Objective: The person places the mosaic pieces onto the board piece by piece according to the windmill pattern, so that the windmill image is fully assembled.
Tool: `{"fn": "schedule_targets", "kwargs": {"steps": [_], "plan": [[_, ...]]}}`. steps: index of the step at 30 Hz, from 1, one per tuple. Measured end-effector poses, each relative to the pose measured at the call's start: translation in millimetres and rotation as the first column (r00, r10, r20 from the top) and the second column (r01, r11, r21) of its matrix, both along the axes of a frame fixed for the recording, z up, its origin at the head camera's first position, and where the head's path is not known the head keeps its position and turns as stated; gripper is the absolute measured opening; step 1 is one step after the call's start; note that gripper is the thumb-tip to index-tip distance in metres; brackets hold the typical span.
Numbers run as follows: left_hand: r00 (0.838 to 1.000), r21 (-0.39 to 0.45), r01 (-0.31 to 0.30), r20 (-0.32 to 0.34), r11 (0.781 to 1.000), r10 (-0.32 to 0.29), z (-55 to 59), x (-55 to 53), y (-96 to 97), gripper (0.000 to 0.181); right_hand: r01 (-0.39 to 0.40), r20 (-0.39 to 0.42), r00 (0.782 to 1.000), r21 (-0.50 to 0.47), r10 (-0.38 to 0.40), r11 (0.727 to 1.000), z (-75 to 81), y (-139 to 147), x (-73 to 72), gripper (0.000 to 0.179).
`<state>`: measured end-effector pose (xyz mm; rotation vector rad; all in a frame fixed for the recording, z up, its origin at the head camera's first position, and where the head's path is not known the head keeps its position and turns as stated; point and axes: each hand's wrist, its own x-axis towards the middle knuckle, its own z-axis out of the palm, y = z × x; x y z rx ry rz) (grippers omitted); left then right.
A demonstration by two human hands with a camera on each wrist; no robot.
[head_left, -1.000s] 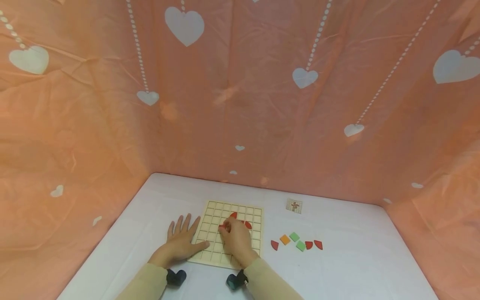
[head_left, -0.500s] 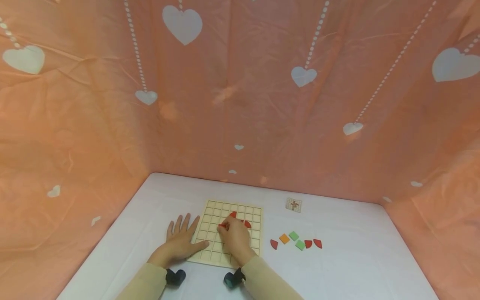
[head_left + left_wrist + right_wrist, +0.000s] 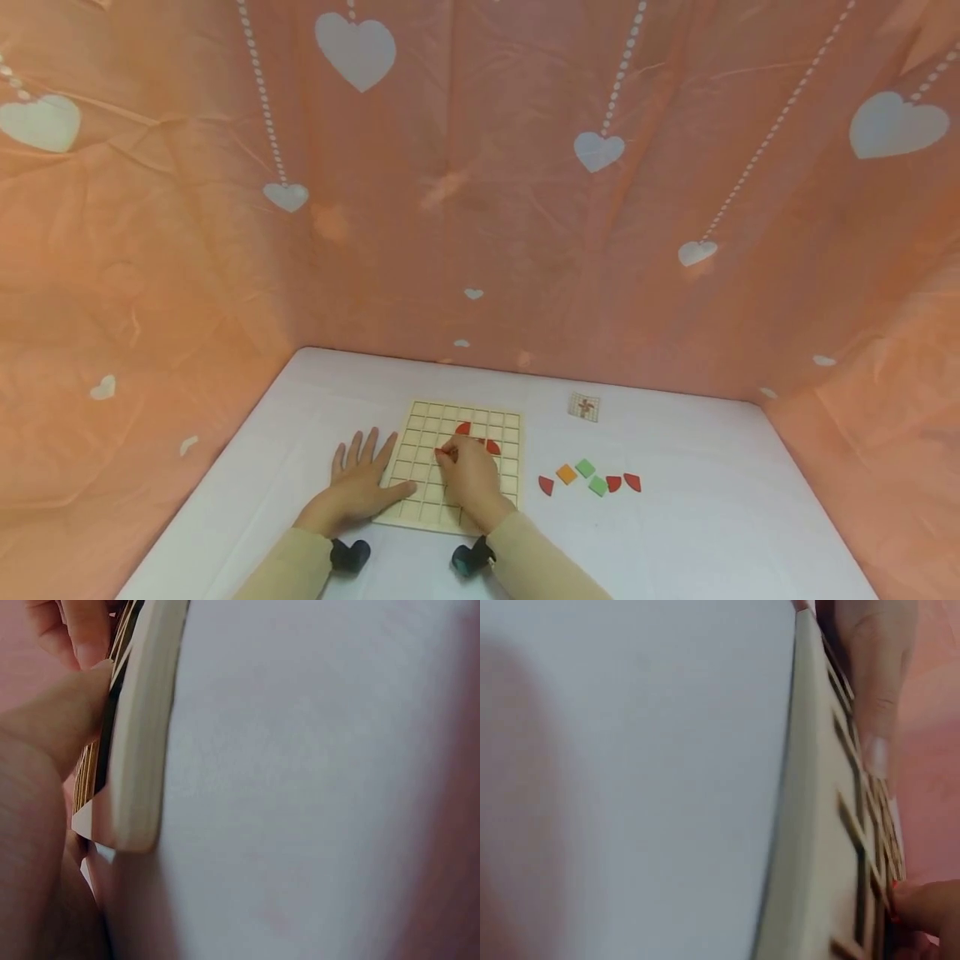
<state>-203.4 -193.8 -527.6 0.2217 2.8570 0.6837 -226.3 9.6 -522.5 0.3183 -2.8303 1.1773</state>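
Observation:
A square wooden grid board (image 3: 427, 515) lies on the white table. My left hand (image 3: 362, 483) rests with fingers spread beside its left edge, the thumb lying on the board. Over the board's middle, my right hand (image 3: 474, 479) pinches a red quarter-round piece (image 3: 440, 453) between thumb and fingertips, down at the grid. Two more red pieces sit in the grid just past that hand, an upper one (image 3: 463, 428) and a right one (image 3: 492, 447). A bit of red beside the right one is mostly hidden by the fingers. In the right wrist view, the thumb (image 3: 930, 906) touches the red piece.
Right of the board lie loose pieces: an orange square (image 3: 566, 474), two green squares (image 3: 585, 468) and red quarter-rounds (image 3: 546, 485). Behind them is a small card (image 3: 584, 407) printed with a grid and a red pinwheel figure. A pink curtain (image 3: 480, 208) surrounds the table.
Both hands keep nearly the same place; the right still pinches the red piece at the same spot on the board. The head view has shifted slightly.

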Motion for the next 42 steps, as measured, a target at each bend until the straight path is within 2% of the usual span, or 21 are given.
{"fn": "schedule_targets", "kwargs": {"steps": [4, 8, 13, 18, 22, 25, 30, 37, 42], "plan": [[1.000, 0.017, -0.010, -0.001, 1.000, 0.010, 1.6, 0.0, -0.9, 0.102, -0.042, -0.030, 0.999, -0.016, 0.042, 0.999, 7.3, 15.8, 3.7, 0.016], [1.000, 0.033, -0.018, 0.019, 0.999, 0.017, 2.7, -0.3, -1.3, 0.103, -0.031, -0.042, 0.999, -0.050, 0.029, 0.998, 12.3, 44.7, 4.7, 0.020], [0.999, 0.035, -0.029, 0.022, 0.999, 0.028, -0.7, -1.0, -2.3, 0.104, 0.034, 0.018, 0.999, -0.088, -0.033, 0.996, 10.9, 86.2, 5.1, 0.024], [0.999, 0.028, -0.035, 0.029, 0.999, 0.034, -1.7, -0.2, -3.4, 0.105, 0.126, 0.088, 0.989, -0.082, -0.119, 0.989, 9.1, 122.5, 9.1, 0.028], [0.999, 0.045, -0.032, 0.030, 0.998, 0.030, 1.1, 1.2, -1.3, 0.104, 0.169, 0.063, 0.984, -0.040, -0.167, 0.985, 8.1, 149.2, 13.8, 0.028], [1.000, 0.065, -0.023, 0.015, 0.998, 0.022, 3.7, 1.9, 1.5, 0.104, 0.190, 0.012, 0.982, -0.002, -0.190, 0.982, 7.9, 164.6, 19.2, 0.026], [1.000, 0.054, -0.014, -0.003, 0.998, 0.015, 3.0, 0.7, 4.5, 0.103, 0.198, 0.010, 0.980, 0.023, -0.198, 0.980, 7.6, 175.5, 26.6, 0.023], [1.000, 0.032, -0.018, 0.025, 0.999, 0.017, -0.5, -1.1, 2.2, 0.105, 0.198, 0.053, 0.979, 0.010, -0.198, 0.980, 6.4, 166.3, 32.8, 0.028], [0.999, 0.037, -0.020, 0.027, 0.999, 0.019, 0.9, -0.6, 2.2, 0.103, 0.199, 0.036, 0.979, 0.045, -0.201, 0.979, 1.0, 160.5, 33.8, 0.027]]}}
